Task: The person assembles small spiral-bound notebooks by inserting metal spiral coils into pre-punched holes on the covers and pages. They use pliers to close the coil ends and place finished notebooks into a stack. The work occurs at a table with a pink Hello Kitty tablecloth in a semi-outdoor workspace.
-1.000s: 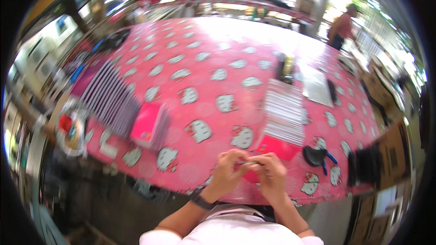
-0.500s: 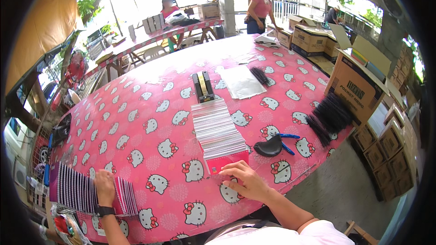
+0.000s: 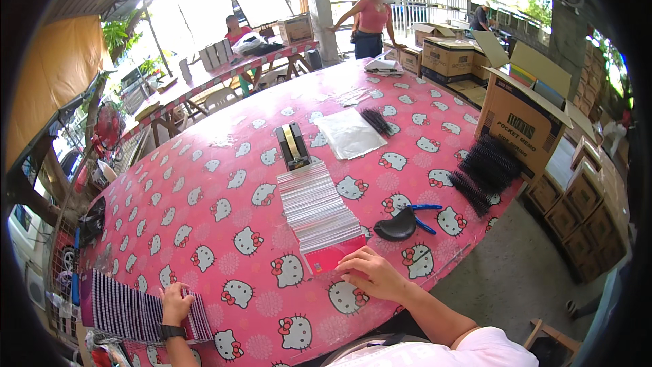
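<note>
On the left, a leaning row of spiral notebooks (image 3: 122, 309) with purple and dark edges lies on the pink table. My left hand (image 3: 176, 304) rests on the right part of that row, its fingers apart. A longer stack of notebooks (image 3: 319, 204), pale edges upward, runs away from me in the middle, ending in a pink cover (image 3: 333, 253) at the near end. My right hand (image 3: 377, 275) touches that cover's right edge with loosely bent, spread fingers. Beyond the stack stands a black tape dispenser (image 3: 293, 146). Blue-handled pliers (image 3: 424, 217) and a black pouch-like thing (image 3: 396, 224) lie to the right.
Black spiral coils (image 3: 485, 170) are piled at the right edge beside an open carton (image 3: 523, 122). A white sheet (image 3: 351, 134) and smaller coils (image 3: 375, 122) lie farther off. More cartons (image 3: 577, 217) are stacked right. Two people are near the far tables and boxes; another is farther back.
My left hand has shifted right along the row, and the gap near its right end has closed up. My right hand stays at the pink cover. The standing person has stretched an arm sideways.
</note>
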`<state>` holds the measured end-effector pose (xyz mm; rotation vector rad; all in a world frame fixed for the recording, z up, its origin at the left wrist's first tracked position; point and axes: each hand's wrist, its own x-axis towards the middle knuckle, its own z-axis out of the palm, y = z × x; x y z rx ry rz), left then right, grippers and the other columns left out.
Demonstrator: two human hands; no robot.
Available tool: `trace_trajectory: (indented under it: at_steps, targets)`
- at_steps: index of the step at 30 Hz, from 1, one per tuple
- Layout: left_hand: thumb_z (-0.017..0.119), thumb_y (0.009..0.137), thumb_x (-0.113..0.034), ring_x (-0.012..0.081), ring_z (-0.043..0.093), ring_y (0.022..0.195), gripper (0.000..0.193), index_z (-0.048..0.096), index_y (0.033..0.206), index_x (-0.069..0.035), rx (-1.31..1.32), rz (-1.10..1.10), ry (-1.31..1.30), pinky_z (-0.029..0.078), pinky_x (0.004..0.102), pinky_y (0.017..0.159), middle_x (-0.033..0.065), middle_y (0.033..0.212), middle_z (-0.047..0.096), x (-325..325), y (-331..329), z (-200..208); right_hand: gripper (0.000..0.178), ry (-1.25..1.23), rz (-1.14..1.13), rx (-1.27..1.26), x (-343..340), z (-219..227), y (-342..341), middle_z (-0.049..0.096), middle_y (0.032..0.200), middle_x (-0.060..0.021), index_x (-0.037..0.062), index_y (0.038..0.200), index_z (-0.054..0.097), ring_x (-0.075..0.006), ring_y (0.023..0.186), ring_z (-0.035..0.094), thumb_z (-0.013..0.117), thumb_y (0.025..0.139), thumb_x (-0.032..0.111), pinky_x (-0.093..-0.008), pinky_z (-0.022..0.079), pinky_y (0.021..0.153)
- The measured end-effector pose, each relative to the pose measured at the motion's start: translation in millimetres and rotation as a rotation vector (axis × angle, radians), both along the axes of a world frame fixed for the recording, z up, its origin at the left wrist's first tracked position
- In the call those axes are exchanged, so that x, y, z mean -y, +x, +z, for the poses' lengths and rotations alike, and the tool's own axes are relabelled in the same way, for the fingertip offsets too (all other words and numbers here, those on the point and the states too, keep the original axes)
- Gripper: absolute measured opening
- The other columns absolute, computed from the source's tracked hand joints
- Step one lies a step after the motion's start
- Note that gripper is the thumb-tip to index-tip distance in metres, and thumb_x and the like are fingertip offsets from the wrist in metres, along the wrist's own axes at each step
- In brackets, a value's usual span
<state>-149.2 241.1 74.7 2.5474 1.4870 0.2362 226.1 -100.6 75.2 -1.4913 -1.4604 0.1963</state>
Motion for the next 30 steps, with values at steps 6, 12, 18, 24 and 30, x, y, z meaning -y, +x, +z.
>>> trace_trajectory:
  at_steps: [6, 12, 18, 24, 30]
  targets:
    - [0.066, 0.075, -0.030, 0.0310, 0.048, 0.116, 0.036, 0.061, 0.103, -0.009, -0.035, 0.031, -0.058, 0.015, 0.0550, 0.112, 0.0114, 0.111, 0.058, 10.6, 8.3, 6.0, 0.030, 0.068, -0.253, 0.329, -21.1, -1.2, 18.2, 0.060, 0.106, -0.0046, 0.0103, 0.105, 0.062, -0.0263, 0.103, 0.051, 0.071, 0.077, 0.017, -0.0407, 0.040, 0.088]
    - [0.064, 0.080, -0.028, 0.0303, 0.029, 0.135, 0.051, 0.050, 0.127, -0.012, 0.156, -0.005, 0.418, 0.008, 0.0605, 0.111, 0.0092, 0.138, 0.042, 44.3, 34.8, 33.4, 0.029, 0.050, -0.240, 0.535, -57.3, -16.9, 49.6, 0.058, 0.098, -0.0008, 0.0124, 0.099, 0.061, -0.0223, 0.102, 0.051, 0.073, 0.073, 0.018, -0.0407, 0.035, 0.091]
    - [0.071, 0.076, -0.019, 0.0272, 0.040, 0.126, 0.052, 0.051, 0.122, -0.006, 0.805, -0.371, 0.395, 0.026, 0.0473, 0.108, 0.0139, 0.129, 0.049, 146.0, 141.8, 34.8, 0.022, 0.131, -0.216, 0.422, -52.1, -9.4, 37.4, 0.058, 0.092, -0.0005, 0.0133, 0.090, 0.059, -0.0208, 0.095, 0.054, 0.072, 0.072, 0.013, -0.0371, 0.038, 0.087]
    - [0.072, 0.078, -0.005, 0.0161, 0.058, 0.097, 0.032, 0.058, 0.106, -0.003, 1.152, -0.452, -0.506, 0.043, 0.0334, 0.093, 0.0080, 0.104, 0.062, 206.9, 191.8, -37.8, 0.017, 0.081, -0.005, 0.135, -20.7, 15.8, -13.7, 0.062, 0.087, -0.0015, 0.0097, 0.093, 0.062, -0.0185, 0.082, 0.057, 0.070, 0.078, 0.009, -0.0328, 0.043, 0.079]
    - [0.069, 0.080, -0.001, 0.0172, 0.059, 0.095, 0.021, 0.061, 0.099, -0.003, 0.989, -0.305, -0.660, 0.043, 0.0330, 0.092, 0.0089, 0.099, 0.064, 223.7, 180.1, -58.0, 0.015, -0.069, -0.052, -0.673, -9.4, -28.5, -26.8, 0.064, 0.089, -0.0031, 0.0039, 0.103, 0.062, -0.0090, 0.078, 0.058, 0.058, 0.093, 0.014, -0.0247, 0.047, 0.067]
